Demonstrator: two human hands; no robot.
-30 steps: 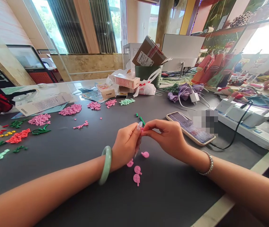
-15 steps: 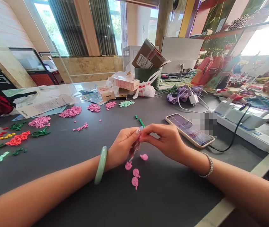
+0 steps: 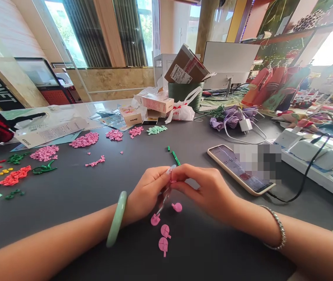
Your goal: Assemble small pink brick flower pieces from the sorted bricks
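My left hand point(image 3: 151, 187), with a pale green bangle on the wrist, is closed, its thumb and fingers pressed together. A slim shiny tool point(image 3: 163, 202) sticks down out of it, its exact kind unclear. My right hand point(image 3: 204, 187) meets it fingertip to fingertip, pinching a small pink piece point(image 3: 172, 180) mostly hidden by the fingers. Below the hands lie flat round pink pieces with short stems: one point(image 3: 155, 219) at the tool's tip, another point(image 3: 177, 207) to the right, and two more point(image 3: 163, 244) nearer me. Just beyond the fingers is a green stick point(image 3: 176, 158).
Piles of small pink pieces point(image 3: 83, 139), mint pieces point(image 3: 156, 130) and red pieces point(image 3: 15, 175) cover the left and back of the dark table. A phone point(image 3: 239, 168) on a cable lies right, before a white power strip point(image 3: 315, 164). Boxes point(image 3: 156, 103) and purple flowers point(image 3: 233, 117) stand behind.
The view has shifted slightly, so the hands and pink pieces appear a little lower and larger. Both hands keep their closed pose together; the round pieces stay in the same arrangement.
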